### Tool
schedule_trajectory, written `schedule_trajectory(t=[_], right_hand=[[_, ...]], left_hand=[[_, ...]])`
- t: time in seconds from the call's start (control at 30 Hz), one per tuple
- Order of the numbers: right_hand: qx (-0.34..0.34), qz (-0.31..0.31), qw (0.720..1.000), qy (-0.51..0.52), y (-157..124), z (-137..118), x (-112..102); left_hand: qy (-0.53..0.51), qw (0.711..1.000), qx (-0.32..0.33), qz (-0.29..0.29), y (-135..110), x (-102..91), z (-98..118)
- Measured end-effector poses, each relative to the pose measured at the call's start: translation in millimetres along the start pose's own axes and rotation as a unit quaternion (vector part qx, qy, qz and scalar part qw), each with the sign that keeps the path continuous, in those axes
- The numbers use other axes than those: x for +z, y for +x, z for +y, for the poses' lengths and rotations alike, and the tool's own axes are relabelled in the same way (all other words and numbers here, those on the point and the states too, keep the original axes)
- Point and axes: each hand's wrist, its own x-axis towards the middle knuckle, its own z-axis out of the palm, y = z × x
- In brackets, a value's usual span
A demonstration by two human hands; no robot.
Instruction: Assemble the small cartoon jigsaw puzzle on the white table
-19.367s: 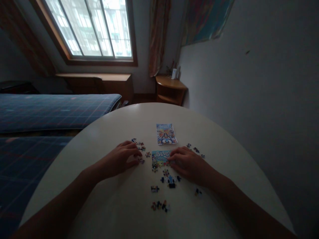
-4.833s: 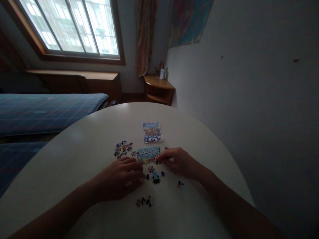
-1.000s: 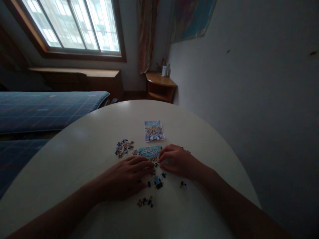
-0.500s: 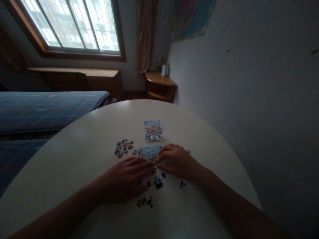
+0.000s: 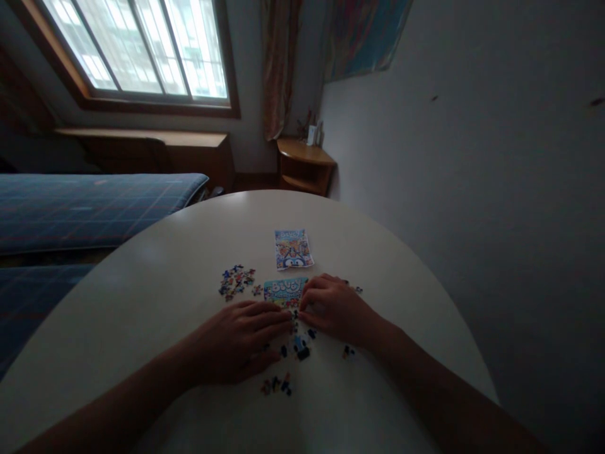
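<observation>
My left hand (image 5: 241,340) lies low over the table with its fingers stretched out, the fingertips touching small jigsaw pieces (image 5: 295,315). Opposite it, my right hand (image 5: 333,309) has its fingers curled and drawn together at the same pieces; a jigsaw piece seems to be at its fingertips, partly hidden. Between and just beyond the hands is a "Bluey" picture card (image 5: 283,290), its lower right part covered by fingers. Closer to me, several blue and black pieces (image 5: 300,347) sit below the fingertips. More pieces (image 5: 277,384) lie nearer still.
A loose heap of jigsaw pieces (image 5: 236,280) is at the left of the card. Behind the card lies a printed packet (image 5: 293,249). A few pieces (image 5: 348,352) rest under my right wrist. The round white table (image 5: 165,277) stands beside a wall and a bed (image 5: 94,211).
Both hands keep nearly the same place and pose at the small pieces. The whole view has shifted very slightly.
</observation>
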Motion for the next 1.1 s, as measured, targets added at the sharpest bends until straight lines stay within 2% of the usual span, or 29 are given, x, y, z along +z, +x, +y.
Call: schedule_trajectory(t=[0.33, 0.47, 0.53, 0.67, 0.73, 0.97, 1.1], right_hand=[[-0.002, -0.004, 1.0, 0.015, -0.3, 1.2, 2.2], [-0.007, -0.003, 0.999, 0.037, -3.9, 7.4, -9.3], [0.013, -0.019, 0.998, 0.059, -8.1, 14.8, -22.2], [0.098, -0.054, 0.992, 0.066, -18.5, 35.5, -49.5], [0.113, -0.067, 0.989, 0.065, -22.5, 45.6, -57.2], [0.142, -0.089, 0.982, 0.087, -26.9, 63.1, -58.7], [0.164, -0.07, 0.982, 0.065, -28.8, 67.5, -63.5]], left_hand=[[0.009, 1.0, 0.007, -0.004, 2.1, -2.9, 1.2], [0.004, 1.0, 0.005, -0.01, 1.4, -3.1, -1.0], [-0.001, 1.0, 0.005, -0.014, 1.0, -3.4, -3.3], [-0.011, 1.0, 0.006, -0.018, 1.2, -4.8, -8.7], [-0.016, 1.0, 0.011, -0.017, 1.7, -5.4, -10.6], [-0.026, 0.999, 0.014, -0.026, 0.8, -5.8, -11.6], [-0.036, 0.999, 0.011, -0.014, -3.0, -5.5, -13.3]])
